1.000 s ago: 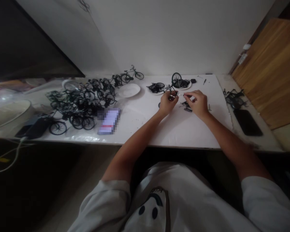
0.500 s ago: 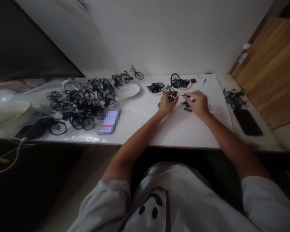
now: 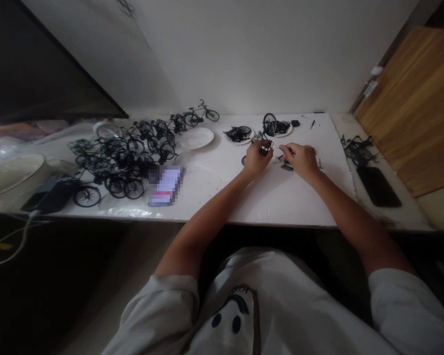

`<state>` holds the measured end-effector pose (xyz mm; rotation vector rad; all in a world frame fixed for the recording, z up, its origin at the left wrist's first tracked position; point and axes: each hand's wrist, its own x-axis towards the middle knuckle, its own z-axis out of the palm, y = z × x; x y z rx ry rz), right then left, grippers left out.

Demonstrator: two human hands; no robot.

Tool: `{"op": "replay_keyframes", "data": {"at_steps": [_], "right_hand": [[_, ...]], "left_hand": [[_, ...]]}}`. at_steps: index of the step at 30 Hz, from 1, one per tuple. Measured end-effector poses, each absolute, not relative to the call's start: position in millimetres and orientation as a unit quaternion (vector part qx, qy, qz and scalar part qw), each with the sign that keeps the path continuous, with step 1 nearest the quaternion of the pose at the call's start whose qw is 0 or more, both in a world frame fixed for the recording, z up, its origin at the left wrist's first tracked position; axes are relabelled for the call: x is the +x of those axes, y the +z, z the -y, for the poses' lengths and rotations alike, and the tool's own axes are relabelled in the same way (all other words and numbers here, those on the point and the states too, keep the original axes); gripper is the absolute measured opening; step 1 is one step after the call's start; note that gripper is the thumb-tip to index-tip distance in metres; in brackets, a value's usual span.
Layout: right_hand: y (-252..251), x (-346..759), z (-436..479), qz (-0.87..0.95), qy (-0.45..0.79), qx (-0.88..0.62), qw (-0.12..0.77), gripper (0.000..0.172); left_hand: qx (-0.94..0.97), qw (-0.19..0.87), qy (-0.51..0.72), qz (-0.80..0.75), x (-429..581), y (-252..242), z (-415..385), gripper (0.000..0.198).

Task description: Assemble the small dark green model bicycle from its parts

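My left hand (image 3: 258, 159) is closed around a miniature bicycle (image 3: 270, 124), partly hidden by the fingers, with one spoked wheel standing up above them. From the right, my right hand (image 3: 302, 159) pinches a thin metal rod, which looks like a small screwdriver (image 3: 277, 147). Its tip reaches the bicycle beside my left fingers; the contact point is too small to make out. Below the hands, small dark parts (image 3: 287, 167) lie on the white board (image 3: 277, 202). Behind the hands are a plate of dark bicycle parts (image 3: 238, 133) and a second plate of parts (image 3: 283, 127).
Many miniature bicycles (image 3: 122, 153) crowd the left side, near a white plate (image 3: 197, 138) and a lit phone (image 3: 166, 185). One bicycle (image 3: 202, 113) stands at the back. On the right are green bicycle parts (image 3: 359, 149), a dark phone (image 3: 379, 187) and a wooden panel (image 3: 414, 113).
My right fingers have shifted slightly and curled more around the thin rod. My left hand and the bicycle stay nearly in place.
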<state>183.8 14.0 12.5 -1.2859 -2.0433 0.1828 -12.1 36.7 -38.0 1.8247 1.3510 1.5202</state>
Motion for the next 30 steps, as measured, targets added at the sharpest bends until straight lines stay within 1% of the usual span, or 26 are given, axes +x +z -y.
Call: {"op": "replay_keyframes", "data": {"at_steps": [4, 7, 9, 12, 13, 17, 21, 23, 27, 29, 30], "right_hand": [[11.7, 183.8, -16.3, 0.780, 0.025, -0.532, 0.329, 0.048], [9.7, 183.9, -18.5, 0.780, -0.001, -0.548, 0.304, 0.051], [8.0, 184.0, -18.7, 0.784, 0.009, -0.548, 0.291, 0.046], [3.6, 184.2, -19.1, 0.796, 0.056, -0.526, 0.294, 0.031], [1.4, 184.3, -19.7, 0.800, 0.072, -0.515, 0.298, 0.028], [-7.1, 184.2, -24.3, 0.806, 0.099, -0.486, 0.322, 0.027], [-7.9, 183.8, -26.0, 0.809, 0.092, -0.480, 0.327, 0.022], [-4.9, 183.7, -24.8, 0.807, 0.079, -0.489, 0.321, 0.027], [1.8, 184.1, -21.0, 0.796, 0.084, -0.510, 0.313, 0.046], [3.0, 184.4, -20.0, 0.793, 0.095, -0.510, 0.318, 0.051], [2.8, 184.4, -19.8, 0.791, 0.096, -0.510, 0.322, 0.051]], "left_hand": [[0.670, 0.203, 0.534, -0.473, -9.6, -35.8, -32.3, 0.022], [0.680, 0.192, 0.533, -0.467, -8.5, -35.6, -31.2, 0.022], [0.683, 0.192, 0.533, -0.461, -8.2, -36.1, -31.7, 0.021], [0.681, 0.193, 0.535, -0.462, -8.4, -37.4, -33.4, 0.020], [0.678, 0.194, 0.536, -0.464, -8.6, -37.9, -34.1, 0.020], [0.671, 0.204, 0.537, -0.468, -9.4, -38.7, -36.0, 0.022], [0.671, 0.203, 0.537, -0.469, -9.6, -38.4, -36.2, 0.022], [0.676, 0.196, 0.534, -0.468, -9.5, -37.8, -35.5, 0.021], [0.682, 0.197, 0.530, -0.464, -9.0, -36.5, -33.5, 0.019], [0.684, 0.199, 0.527, -0.463, -8.6, -36.3, -32.6, 0.020], [0.685, 0.196, 0.526, -0.464, -8.4, -36.3, -32.3, 0.020]]}}
